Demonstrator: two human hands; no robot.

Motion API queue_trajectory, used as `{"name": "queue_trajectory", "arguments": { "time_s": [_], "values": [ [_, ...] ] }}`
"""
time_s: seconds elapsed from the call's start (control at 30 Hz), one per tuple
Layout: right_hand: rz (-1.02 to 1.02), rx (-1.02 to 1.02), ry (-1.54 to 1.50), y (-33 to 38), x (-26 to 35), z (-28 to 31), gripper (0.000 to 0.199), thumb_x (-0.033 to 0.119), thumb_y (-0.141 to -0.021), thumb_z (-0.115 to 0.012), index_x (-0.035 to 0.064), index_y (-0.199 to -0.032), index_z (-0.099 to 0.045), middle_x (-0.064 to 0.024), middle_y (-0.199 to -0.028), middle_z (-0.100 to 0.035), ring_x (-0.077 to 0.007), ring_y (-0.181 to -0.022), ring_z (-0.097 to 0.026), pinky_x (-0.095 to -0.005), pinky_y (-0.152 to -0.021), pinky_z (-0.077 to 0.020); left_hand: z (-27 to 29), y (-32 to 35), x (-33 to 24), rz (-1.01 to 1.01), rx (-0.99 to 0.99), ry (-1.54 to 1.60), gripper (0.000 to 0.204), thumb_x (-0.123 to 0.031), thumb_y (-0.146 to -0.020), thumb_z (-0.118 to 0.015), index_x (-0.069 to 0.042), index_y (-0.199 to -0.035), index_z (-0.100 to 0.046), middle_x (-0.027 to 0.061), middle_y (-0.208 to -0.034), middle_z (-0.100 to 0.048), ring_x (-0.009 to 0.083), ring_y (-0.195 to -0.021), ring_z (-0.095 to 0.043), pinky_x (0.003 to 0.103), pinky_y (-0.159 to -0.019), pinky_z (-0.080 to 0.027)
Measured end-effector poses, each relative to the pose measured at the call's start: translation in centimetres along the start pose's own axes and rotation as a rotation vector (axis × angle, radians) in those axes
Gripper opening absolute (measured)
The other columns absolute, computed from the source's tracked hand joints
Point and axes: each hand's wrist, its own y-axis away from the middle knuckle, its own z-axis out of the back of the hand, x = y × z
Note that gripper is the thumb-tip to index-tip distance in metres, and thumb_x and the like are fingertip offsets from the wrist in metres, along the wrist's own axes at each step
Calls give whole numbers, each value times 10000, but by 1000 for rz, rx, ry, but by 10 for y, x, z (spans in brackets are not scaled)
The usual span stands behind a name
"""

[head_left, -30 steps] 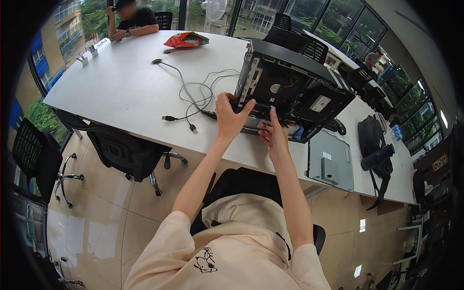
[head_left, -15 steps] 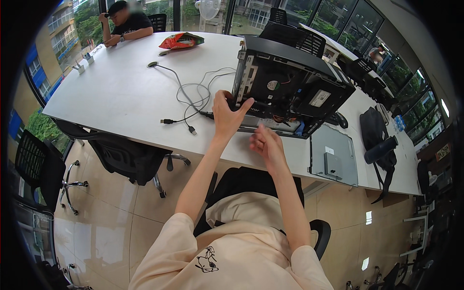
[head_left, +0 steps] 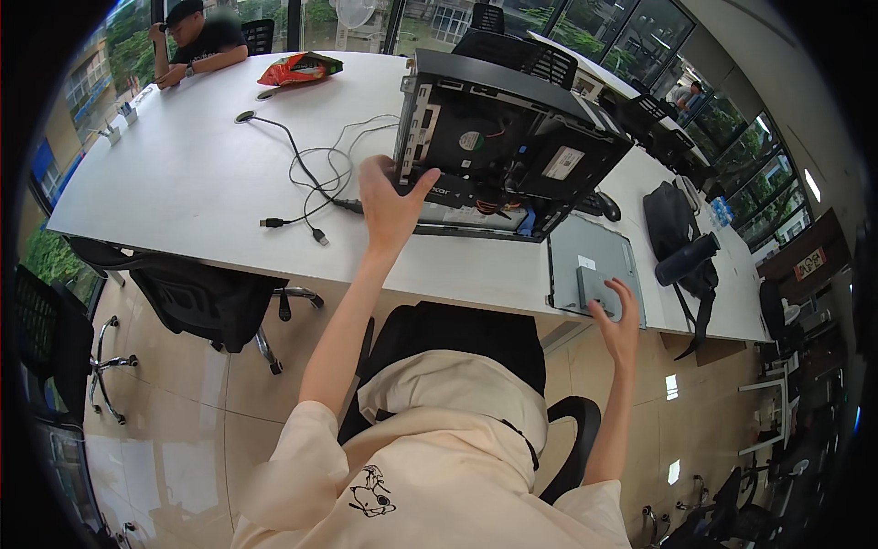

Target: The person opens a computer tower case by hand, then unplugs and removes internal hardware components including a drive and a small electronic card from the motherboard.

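A black desktop computer case (head_left: 512, 87) stands on the white table with its side off, so the fan, drive and cables inside show. My left hand (head_left: 389, 206) grips its lower left corner, thumb on the near side and fingers around the edge. My right hand (head_left: 617, 320) is off the case, fingers curved and apart with nothing in them. It hovers at the near edge of a grey metal side panel (head_left: 581, 240), which lies flat on the table beside the case. On the panel sits a small grey square piece (head_left: 594, 285), close to my right fingertips.
Loose cables (head_left: 311, 178) with plugs lie left of the case. Farther off is a red snack bag (head_left: 297, 69). To the right are a mouse (head_left: 605, 206), a dark bottle (head_left: 688, 260) and a black bag (head_left: 672, 210). A person (head_left: 206, 41) sits at the far left.
My right hand has left the front of the case and moved right to the side panel, its fingers spreading. My left hand keeps its hold. The whole view has shifted slightly.
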Motion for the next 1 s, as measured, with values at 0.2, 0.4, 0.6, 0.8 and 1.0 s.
{"name": "queue_trajectory", "arguments": {
  "time_s": [0.2,0.4,0.6,0.8,1.0],
  "values": [
    [115,340,311,18,-45,7,960,172,-724,-891,137,-1577,-452,-145,-1643,-415,-416,-1461,-428,-483,-1182,-408,-1,-1,0,67,38,66,772,-507,-814,-894,67,-1149,-500,163,-1060,-569,292,-975,-583,414,-876,-488],
    [147,205,203,20,-68,-2,886,70,-752,-858,141,-1555,-490,-149,-1607,-452,-393,-1384,-511,-464,-1137,-452,6,0,-12,68,99,72,766,-478,-814,-902,65,-1168,-492,157,-1057,-571,278,-983,-591,401,-870,-498],
    [141,153,274,19,-65,2,798,-100,-752,-758,168,-1483,-583,-141,-1310,-582,-348,-1171,-597,-431,-980,-516,7,-2,-5,-112,28,40,745,-373,-831,-894,73,-1239,-458,177,-1150,-512,275,-984,-566,387,-844,-498],
    [117,188,257,27,-70,5,785,-181,-731,-658,147,-1443,-609,-164,-1123,-583,-368,-986,-615,-440,-866,-518,10,-4,-3,-205,-51,46,656,-303,-888,-823,73,-1261,-435,191,-1181,-471,310,-1040,-500,427,-909,-445],
    [241,42,377,54,-71,10,730,-143,-736,-668,118,-1416,-626,-151,-975,-591,-365,-901,-607,-447,-787,-506,28,-4,-22,-433,-241,127,419,-174,-945,-695,47,-1201,-448,197,-1162,-474,316,-1072,-452,428,-934,-391]
  ]
}}
